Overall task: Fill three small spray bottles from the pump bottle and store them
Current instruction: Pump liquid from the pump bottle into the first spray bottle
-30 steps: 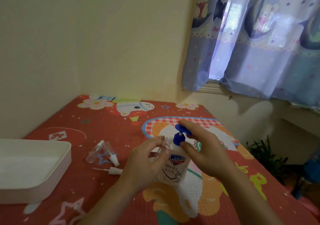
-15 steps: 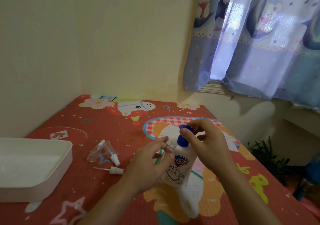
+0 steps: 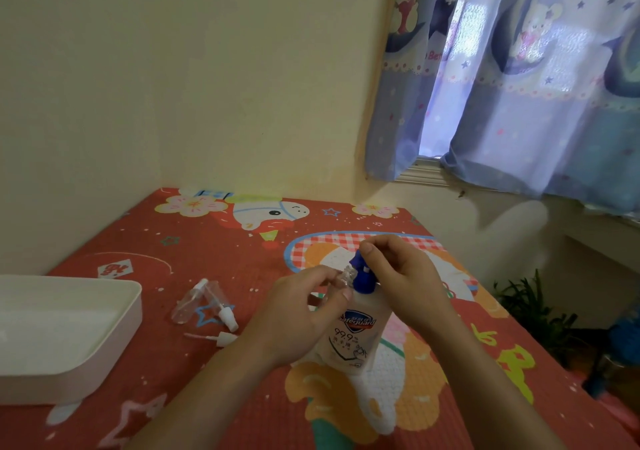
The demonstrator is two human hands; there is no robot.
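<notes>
A clear pump bottle (image 3: 351, 340) with a blue pump head (image 3: 361, 274) stands on the red patterned mat. My right hand (image 3: 403, 279) curls over the pump head from the right, fingers on its top. My left hand (image 3: 298, 307) pinches a small clear spray bottle (image 3: 346, 274), uncapped, with its open neck right under the pump's spout. Two more small clear spray bottles (image 3: 199, 300) lie on the mat to the left, and a loose white spray cap with its tube (image 3: 216, 338) lies in front of them.
A white rectangular tray (image 3: 114, 338) sits at the mat's left edge. Walls close the back and left. A blue cartoon curtain (image 3: 519, 78) hangs at the right, and a green plant (image 3: 530, 311) stands beyond the mat's right edge.
My right hand has shifted from flat on the pump head to curled over it, and the head sits lower. My left hand keeps the small bottle at the spout.
</notes>
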